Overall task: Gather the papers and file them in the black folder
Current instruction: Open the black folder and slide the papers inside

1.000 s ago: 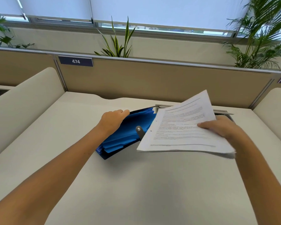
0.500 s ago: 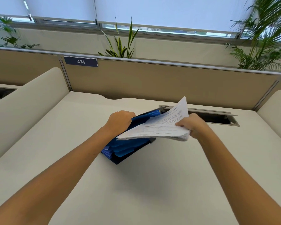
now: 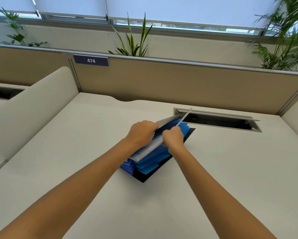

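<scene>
Pale, matte desk surface (image 3: 75,152) is stretching out in front of us, fenced by tan partition panels with a "474" plate (image 3: 91,60) and leafy plants behind. Since a second ago we have been swinging the papers (image 3: 149,149) from a flat, face-up hold over to the black folder (image 3: 155,171), and now we are tipping the stack nearly on edge and sliding it down between the blue dividers (image 3: 153,161). That means, as we judge it, the gathering is finished and the filing is under way, though the stack is not yet seated. Our left hand (image 3: 141,133) is curling over the top of the folder, apparently holding a pocket apart, while our right hand (image 3: 173,138) is pinching the upper edge of the papers. The sheets are looking thin and bendy, bowing slightly as one block; the dividers are smooth, stiff plastic with stepped tabs fanning outward. The folder is lying on the desk just in front of the open cable slot (image 3: 217,120).
</scene>
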The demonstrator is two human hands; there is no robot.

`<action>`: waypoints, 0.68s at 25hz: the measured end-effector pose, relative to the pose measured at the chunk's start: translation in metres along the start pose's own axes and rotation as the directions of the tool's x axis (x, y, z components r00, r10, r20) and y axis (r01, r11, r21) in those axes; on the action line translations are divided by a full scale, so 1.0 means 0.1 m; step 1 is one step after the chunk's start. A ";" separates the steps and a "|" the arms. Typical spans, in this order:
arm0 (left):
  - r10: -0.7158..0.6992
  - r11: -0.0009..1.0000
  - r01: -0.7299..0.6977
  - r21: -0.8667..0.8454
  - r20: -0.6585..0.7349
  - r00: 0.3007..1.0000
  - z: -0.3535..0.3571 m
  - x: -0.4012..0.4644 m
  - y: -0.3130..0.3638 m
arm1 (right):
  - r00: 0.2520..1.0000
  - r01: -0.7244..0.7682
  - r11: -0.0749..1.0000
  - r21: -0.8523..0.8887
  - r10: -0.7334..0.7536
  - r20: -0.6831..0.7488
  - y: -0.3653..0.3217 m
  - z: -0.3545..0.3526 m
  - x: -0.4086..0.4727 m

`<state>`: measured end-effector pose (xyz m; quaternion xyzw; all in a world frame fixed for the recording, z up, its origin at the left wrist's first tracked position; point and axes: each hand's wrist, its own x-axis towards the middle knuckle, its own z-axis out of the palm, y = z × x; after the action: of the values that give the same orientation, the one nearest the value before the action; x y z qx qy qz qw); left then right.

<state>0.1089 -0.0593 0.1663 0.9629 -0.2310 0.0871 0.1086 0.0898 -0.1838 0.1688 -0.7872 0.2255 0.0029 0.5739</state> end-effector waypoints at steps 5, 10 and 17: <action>0.050 0.998 -0.050 -0.029 -0.027 0.998 -0.05 -0.06 0.11 | 0.983 -0.176 0.980 0.094 0.170 0.072 0.13 0.22 0.07; 0.074 0.992 -0.079 -0.095 -0.053 0.996 -0.09 -0.15 0.10 | 0.963 -0.264 0.945 0.194 0.247 0.108 0.26 0.33 0.07; -0.061 0.987 0.049 -0.154 -0.077 0.995 -0.12 -0.07 0.00 | 0.951 -0.243 0.946 0.217 0.188 0.246 0.10 0.06 -0.08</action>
<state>0.1018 -0.0535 0.1765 0.9535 -0.2056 0.1056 0.1934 0.0808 -0.1782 0.1601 -0.6757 0.2437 0.1260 0.6842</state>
